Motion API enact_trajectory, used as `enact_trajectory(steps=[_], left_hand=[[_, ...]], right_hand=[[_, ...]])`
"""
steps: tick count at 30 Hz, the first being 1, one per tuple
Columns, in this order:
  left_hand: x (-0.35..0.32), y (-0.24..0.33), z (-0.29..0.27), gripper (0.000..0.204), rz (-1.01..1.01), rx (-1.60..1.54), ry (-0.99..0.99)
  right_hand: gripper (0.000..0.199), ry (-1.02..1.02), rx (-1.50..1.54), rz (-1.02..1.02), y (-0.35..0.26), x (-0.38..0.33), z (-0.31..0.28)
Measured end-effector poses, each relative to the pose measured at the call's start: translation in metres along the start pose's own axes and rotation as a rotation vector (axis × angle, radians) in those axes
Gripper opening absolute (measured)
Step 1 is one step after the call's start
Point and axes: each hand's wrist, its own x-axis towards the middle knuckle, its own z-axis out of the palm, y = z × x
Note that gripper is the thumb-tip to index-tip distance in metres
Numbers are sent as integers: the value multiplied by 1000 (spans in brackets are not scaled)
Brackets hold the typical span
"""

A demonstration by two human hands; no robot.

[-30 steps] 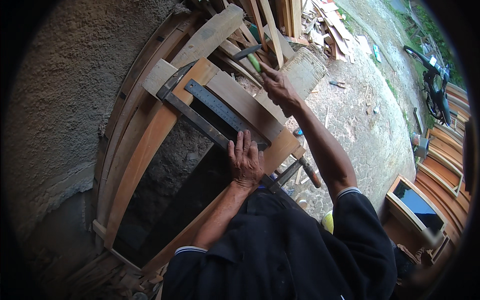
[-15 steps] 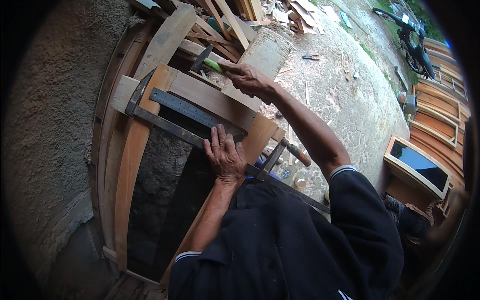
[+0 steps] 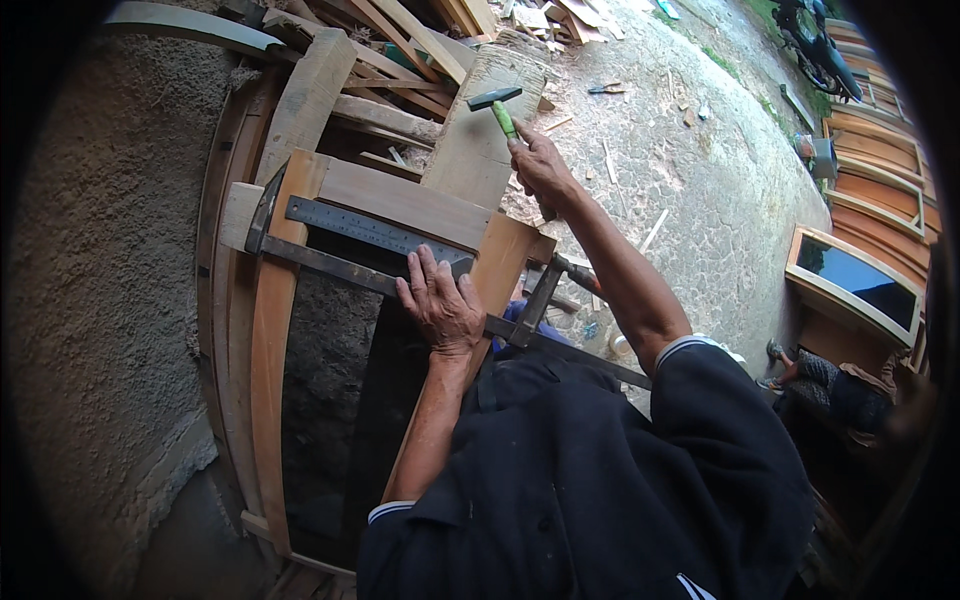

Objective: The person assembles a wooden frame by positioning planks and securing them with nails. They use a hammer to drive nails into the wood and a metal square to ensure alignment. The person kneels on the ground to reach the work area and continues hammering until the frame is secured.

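Note:
My right hand [image 3: 541, 168] is wrapped round the green handle of a hammer [image 3: 503, 120], raised above a rough plank to the right of a wooden frame [image 3: 272, 360]. My left hand [image 3: 447, 318] lies with stretched fingers on the near end of a metal ruler [image 3: 345, 221]. That ruler runs along the inner edge of the frame's pale top rail [image 3: 405, 200]. A long bar clamp [image 3: 330, 266] spans the frame just below the ruler and passes behind my left hand. Inside the frame is a dark, glossy panel [image 3: 330, 370].
A thick plank [image 3: 480, 150] and a heap of wood offcuts [image 3: 400, 50] lie beyond the frame. A rough wall [image 3: 120, 250] stands at left. Pliers [image 3: 607, 89] lie on the ground. At right are a glazed frame [image 3: 858, 285], a motorcycle [image 3: 815, 50] and another person's leg [image 3: 785, 375].
My right hand has swung the hammer rightward, away from above the rail, and its head has turned. My left hand stays on the ruler. The whole view has shifted slightly.

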Motion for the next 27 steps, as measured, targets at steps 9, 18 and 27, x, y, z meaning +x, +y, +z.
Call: enact_trajectory(steps=[9, 18, 27], left_hand=[[0, -1, 0, 41, 14, -2, 2], [0, -2, 2, 41, 18, -3, 1], [-1, -3, 3, 38, 22, 4, 15]], right_hand=[[55, -111, -53, 24, 11, -25, -30], [56, -77, -110, 39, 36, -53, -41], [54, -175, -153, 100, 17, -78, -55]])
